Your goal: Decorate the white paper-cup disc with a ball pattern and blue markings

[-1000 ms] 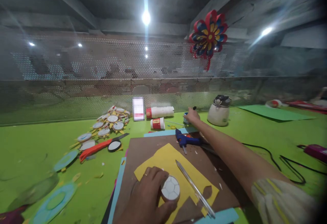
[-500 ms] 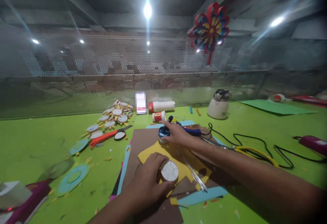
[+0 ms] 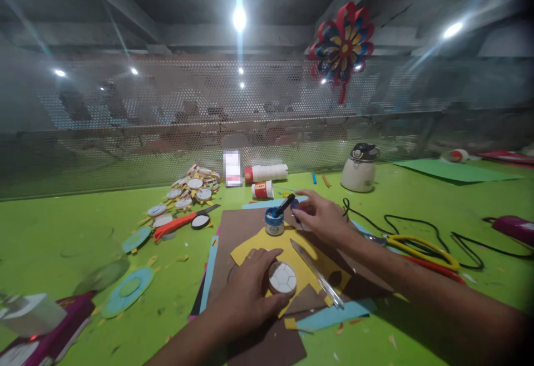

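My left hand (image 3: 252,285) is closed around a small white round disc (image 3: 282,278) marked with a football-like line pattern, low over yellow paper (image 3: 246,249). My right hand (image 3: 323,218) curls around a dark blue glue gun (image 3: 295,210), most of which my fingers hide. Just left of that hand stands a small jar (image 3: 274,226) with a blue rim, a black-handled brush (image 3: 286,204) leaning in it. A clear, shiny stick (image 3: 319,274) lies between my hands on the yellow paper, over brown board (image 3: 233,221).
An orange-handled knife (image 3: 179,224) and a pile of decorated discs (image 3: 194,185) lie left. Yellow-handled scissors (image 3: 421,246) and a black cable (image 3: 404,227) lie right. Behind are a paper cup (image 3: 262,189), stacked cups (image 3: 269,173), a phone (image 3: 232,168) and a kettle-shaped jug (image 3: 359,171).
My right hand has left the brush in the jar and moved right onto the glue gun. The brush now leans to the right. My left hand still holds the disc.
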### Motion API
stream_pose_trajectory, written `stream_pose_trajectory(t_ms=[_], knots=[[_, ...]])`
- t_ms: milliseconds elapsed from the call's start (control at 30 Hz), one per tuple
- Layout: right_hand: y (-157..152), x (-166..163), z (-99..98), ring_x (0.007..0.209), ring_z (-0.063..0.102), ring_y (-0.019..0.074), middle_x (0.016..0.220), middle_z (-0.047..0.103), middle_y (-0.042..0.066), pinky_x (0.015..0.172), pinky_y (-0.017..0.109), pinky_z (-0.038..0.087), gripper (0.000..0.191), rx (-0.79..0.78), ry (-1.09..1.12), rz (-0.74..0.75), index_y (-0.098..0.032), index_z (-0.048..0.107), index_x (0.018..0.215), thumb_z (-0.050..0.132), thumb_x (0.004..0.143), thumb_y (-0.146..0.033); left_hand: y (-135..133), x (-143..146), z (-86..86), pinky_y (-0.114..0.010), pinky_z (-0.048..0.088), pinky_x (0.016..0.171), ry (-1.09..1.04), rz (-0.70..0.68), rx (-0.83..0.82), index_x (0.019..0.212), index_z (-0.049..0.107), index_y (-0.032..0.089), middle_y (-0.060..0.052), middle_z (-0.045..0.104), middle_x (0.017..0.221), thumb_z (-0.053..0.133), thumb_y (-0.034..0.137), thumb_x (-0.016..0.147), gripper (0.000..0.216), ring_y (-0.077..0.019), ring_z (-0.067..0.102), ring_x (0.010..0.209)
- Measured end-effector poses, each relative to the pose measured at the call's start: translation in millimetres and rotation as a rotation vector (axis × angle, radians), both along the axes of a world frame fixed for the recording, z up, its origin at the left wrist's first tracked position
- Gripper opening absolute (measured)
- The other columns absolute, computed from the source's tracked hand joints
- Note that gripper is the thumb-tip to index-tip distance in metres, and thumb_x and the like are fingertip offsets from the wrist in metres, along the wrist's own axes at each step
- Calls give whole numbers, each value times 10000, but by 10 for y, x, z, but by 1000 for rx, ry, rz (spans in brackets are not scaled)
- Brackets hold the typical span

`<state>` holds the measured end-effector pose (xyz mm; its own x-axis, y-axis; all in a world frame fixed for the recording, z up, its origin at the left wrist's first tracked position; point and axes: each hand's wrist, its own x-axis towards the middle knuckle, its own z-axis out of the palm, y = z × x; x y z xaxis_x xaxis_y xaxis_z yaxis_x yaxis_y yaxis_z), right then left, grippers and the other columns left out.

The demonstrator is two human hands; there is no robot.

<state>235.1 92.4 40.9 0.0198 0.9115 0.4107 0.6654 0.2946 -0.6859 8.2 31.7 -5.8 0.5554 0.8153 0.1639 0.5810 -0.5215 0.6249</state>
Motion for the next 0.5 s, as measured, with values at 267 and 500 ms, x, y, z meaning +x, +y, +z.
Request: stream_pose_trajectory(t_ms=[267,500], knots=[[337,-28,43,543,619,134,665,643,-11,507,258,519,490,-200,305,142,-125,602,1211,714,735,-156,-13,4,23,-481,431,1033,8,14,-17,1381,474,213,-110,570,1339,675,337,809,619,-311,531,1208],[507,-213,-29,413,443,61,532,502,-87,422,192,380,181,-227,330,228,-146,615,813,643,899,-303,-20,13,23,-490,399,1058,12,8,-35,1382,452,227,-113,533,1349,706,247,752,679,-318,487,1237]])
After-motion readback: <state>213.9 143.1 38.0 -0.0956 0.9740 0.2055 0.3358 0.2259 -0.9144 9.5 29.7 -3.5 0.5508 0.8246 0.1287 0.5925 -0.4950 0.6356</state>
